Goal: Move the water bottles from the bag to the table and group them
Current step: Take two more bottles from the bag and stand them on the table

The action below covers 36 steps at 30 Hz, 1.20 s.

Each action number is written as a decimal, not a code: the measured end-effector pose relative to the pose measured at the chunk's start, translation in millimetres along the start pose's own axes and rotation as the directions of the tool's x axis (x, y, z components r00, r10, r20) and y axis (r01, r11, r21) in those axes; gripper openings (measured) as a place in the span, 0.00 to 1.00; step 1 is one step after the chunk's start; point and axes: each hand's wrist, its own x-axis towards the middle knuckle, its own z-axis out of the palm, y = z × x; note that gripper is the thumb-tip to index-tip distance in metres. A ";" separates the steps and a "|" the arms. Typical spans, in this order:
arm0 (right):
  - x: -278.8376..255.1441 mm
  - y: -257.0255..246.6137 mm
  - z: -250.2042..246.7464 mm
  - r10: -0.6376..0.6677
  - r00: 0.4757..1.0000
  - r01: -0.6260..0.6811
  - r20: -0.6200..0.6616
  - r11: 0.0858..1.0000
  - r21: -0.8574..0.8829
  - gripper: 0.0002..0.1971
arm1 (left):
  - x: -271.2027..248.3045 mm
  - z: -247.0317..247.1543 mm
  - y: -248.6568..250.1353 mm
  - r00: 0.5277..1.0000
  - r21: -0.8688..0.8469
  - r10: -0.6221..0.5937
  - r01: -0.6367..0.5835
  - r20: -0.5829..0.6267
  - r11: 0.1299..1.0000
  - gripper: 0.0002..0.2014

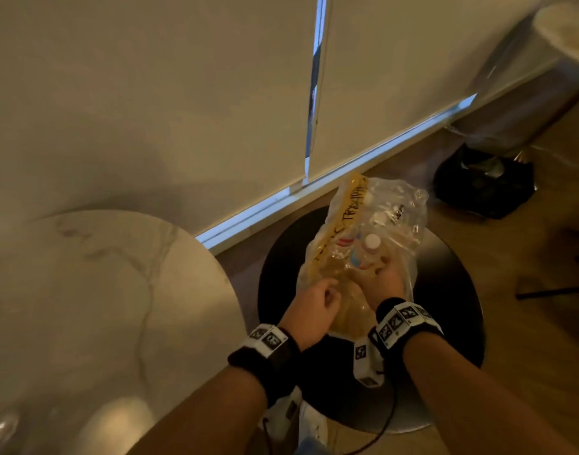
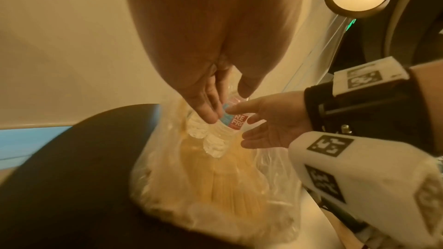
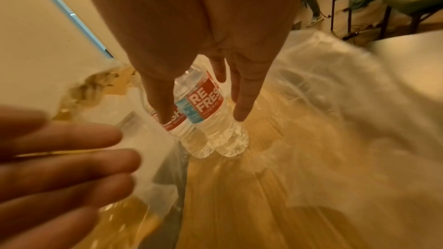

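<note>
A clear plastic bag [image 1: 373,208] with a yellow strip lies on a round black seat [image 1: 445,290]. My right hand [image 1: 385,274] reaches into the bag. In the right wrist view its thumb and fingers [image 3: 242,101] grip two water bottles [image 3: 210,113] with red and blue labels. A white cap [image 1: 372,241] shows above that hand. My left hand [image 1: 317,298] is at the bag's near edge, left of the bottles. Its fingers [image 3: 72,158] are straight and hold nothing. The round marble table [image 1: 84,290] stands to the left, with no bottles in view on it.
A wall with blinds [image 1: 183,93] runs behind the seat and table. A black object [image 1: 485,188] sits on the wooden floor at the right. Chairs [image 3: 395,1] stand further off. A cable hangs below my wrists.
</note>
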 end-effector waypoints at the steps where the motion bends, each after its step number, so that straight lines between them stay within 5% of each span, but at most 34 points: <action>1: 18.6 5.5 1.6 -0.003 1.000 0.003 -0.010 1.000 -0.017 0.49 | 22.1 4.9 4.0 0.999 0.040 -0.022 0.024 -0.031 0.999 0.19; 4: 59.5 20.9 6.2 0.015 1.000 -0.014 0.025 0.999 -0.049 0.50 | 71.0 18.1 16.4 0.981 0.140 -0.070 0.096 -0.182 0.985 0.26; 10: 52.4 8.6 -3.4 -0.106 0.984 0.128 0.145 0.980 -0.149 0.18 | 127.8 10.3 40.4 0.954 0.192 -0.058 0.118 -0.293 0.974 0.15; 13: 49.1 22.4 -10.2 -0.136 0.980 0.145 0.145 0.988 -0.050 0.26 | 137.2 10.0 39.4 0.981 0.153 -0.023 0.053 -0.191 0.987 0.19; 18: 31.2 33.4 -22.6 -0.141 0.971 0.151 0.195 0.988 -0.038 0.34 | 125.1 10.7 44.7 0.971 0.223 0.052 0.001 -0.232 0.975 0.21; 22: 5.0 36.1 -39.1 -0.096 0.966 0.115 0.238 0.991 -0.066 0.30 | 96.2 7.3 44.7 0.999 0.400 0.039 -0.042 0.017 0.916 0.26; 25: -23.1 31.8 -54.0 -0.101 0.968 0.126 0.229 0.987 -0.095 0.30 | 65.4 -2.6 39.1 0.994 0.299 0.060 -0.085 0.091 0.950 0.27; 31: -117.7 2.1 -67.4 -0.261 0.915 0.303 0.307 0.948 -0.098 0.27 | -59.8 -41.1 19.5 0.977 -0.034 0.194 -0.198 -0.083 0.980 0.24; 36: -222.2 -17.0 -22.8 -0.369 0.812 0.454 0.453 0.886 -0.092 0.27 | -197.4 -76.6 -39.7 0.949 -0.152 0.137 -0.185 -0.284 0.971 0.21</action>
